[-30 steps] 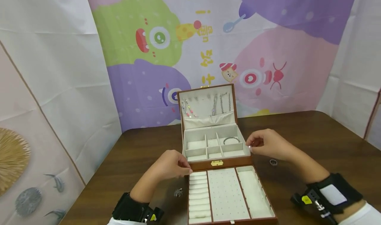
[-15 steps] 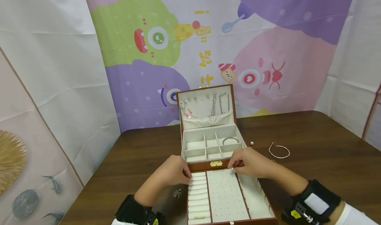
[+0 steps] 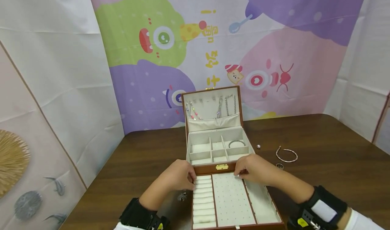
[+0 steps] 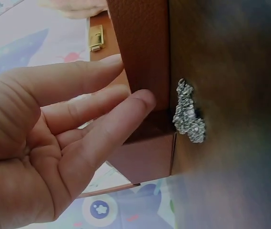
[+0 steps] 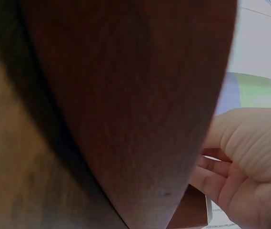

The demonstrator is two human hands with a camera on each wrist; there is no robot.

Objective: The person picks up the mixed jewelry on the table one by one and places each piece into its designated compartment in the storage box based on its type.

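An open brown jewelry box [image 3: 219, 167] with a cream lining stands on the table. My right hand [image 3: 254, 170] pinches a small white stud earring [image 3: 238, 176] at the upper right corner of the perforated cream panel [image 3: 233, 203] of the front tray. My left hand [image 3: 178, 176] rests its loosely bent fingers at the tray's left edge, next to the ring-roll section [image 3: 204, 199]. In the left wrist view, those fingertips [image 4: 142, 100] overlap the brown side wall [image 4: 147, 57]. The right wrist view shows the right hand [image 5: 256, 167] partly behind the box wall.
A glittery silver piece [image 4: 190, 117] lies left of the tray. Right of the box are a pearl-like bead [image 3: 258, 146], an open bangle [image 3: 287, 157] and a ring [image 3: 279, 166]. A bracelet [image 3: 237, 142] sits in the rear compartments; necklaces [image 3: 220, 106] hang in the lid.
My right hand has moved left with the stud earring, from beside the box to the perforated panel, uncovering the bead and bangle. My left hand has slid slightly down the tray's edge.
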